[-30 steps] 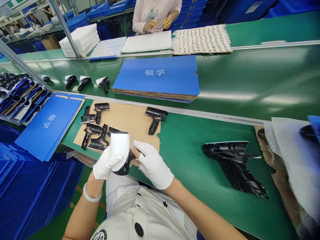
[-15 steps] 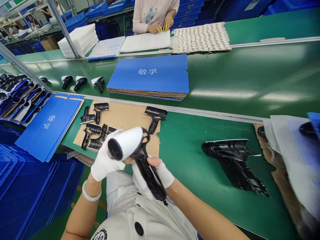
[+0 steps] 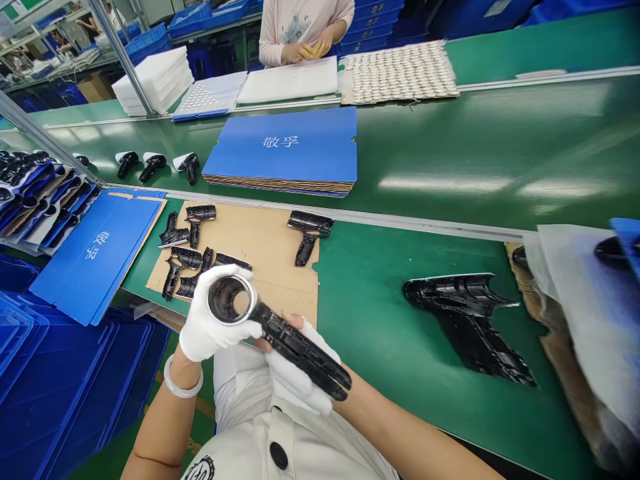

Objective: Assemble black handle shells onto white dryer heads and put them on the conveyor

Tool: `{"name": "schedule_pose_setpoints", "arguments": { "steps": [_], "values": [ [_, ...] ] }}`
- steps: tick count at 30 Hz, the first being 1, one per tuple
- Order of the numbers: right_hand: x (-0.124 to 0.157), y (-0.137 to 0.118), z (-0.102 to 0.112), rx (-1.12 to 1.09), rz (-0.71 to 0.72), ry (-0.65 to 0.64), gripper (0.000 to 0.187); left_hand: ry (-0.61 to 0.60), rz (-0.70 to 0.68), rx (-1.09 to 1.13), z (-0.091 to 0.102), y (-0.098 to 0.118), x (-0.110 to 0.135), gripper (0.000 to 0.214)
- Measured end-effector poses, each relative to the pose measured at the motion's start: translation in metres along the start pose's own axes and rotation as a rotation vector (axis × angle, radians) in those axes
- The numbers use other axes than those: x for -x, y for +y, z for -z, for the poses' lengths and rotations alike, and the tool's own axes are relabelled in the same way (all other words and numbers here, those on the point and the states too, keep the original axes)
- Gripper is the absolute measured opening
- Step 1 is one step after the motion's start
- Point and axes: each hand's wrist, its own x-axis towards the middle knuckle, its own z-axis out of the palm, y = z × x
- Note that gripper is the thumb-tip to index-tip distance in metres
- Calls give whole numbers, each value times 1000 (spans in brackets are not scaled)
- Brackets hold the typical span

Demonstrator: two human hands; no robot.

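A hair dryer housing (image 3: pixel 306 350), with a round barrel and black handle, is held in front of my body. Its open barrel end faces up at me, hollow inside with a silvery rim. My white-gloved left hand (image 3: pixel 205 323) wraps around the barrel. My right hand (image 3: pixel 295 367), also gloved but with bare fingertips showing, closes on the handle from below; part of it is hidden behind the handle. Beyond my hands, several black housing halves lie on a cardboard sheet (image 3: pixel 270 287), one half (image 3: pixel 310 230) near its right edge. Another black half (image 3: pixel 457 293) rests on the green bench to my right.
A stack of blue boards (image 3: pixel 285 157) and several white-and-black housings (image 3: pixel 154 165) stand on the green line ahead. Blue boards (image 3: pixel 100 250) lie left, above blue bins (image 3: pixel 65 387). Wrapped parts (image 3: pixel 575 293) crowd the right edge. A co-worker (image 3: pixel 305 30) works across the line.
The housing has turned in my hands: its open end now faces up and its handle points further right. The blue stack and the housings on the line have shifted left.
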Motion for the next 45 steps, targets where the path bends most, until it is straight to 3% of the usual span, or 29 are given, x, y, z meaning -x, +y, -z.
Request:
{"name": "schedule_pose_setpoints", "arguments": {
  "steps": [4,8,16,23,28,32,35,40,45],
  "values": [
    [15,-5,-30,-65,191,77,65,50,47,-19,0,-8,2,69],
    [21,-9,-53,17,239,186,57,68,99,27,-1,-10,6,64],
    [14,-9,-49,291,315,170,39,127,67,-44,-5,1,8,57],
    [6,-14,-31,610,233,144,45,201,121,-169,-12,10,10,66],
    [5,-17,-30,669,240,108,43,278,173,-201,-14,8,12,43],
    [6,-22,-31,675,215,113,33,288,211,-130,-14,6,13,51],
    [6,-26,-33,734,132,172,29,208,157,-113,-12,6,13,54],
    [4,-33,-44,1081,-64,385,12,163,119,-182,-11,12,13,74],
    [-1,-31,-39,1181,-17,393,21,152,59,-174,-14,15,10,73]
  ]
}}
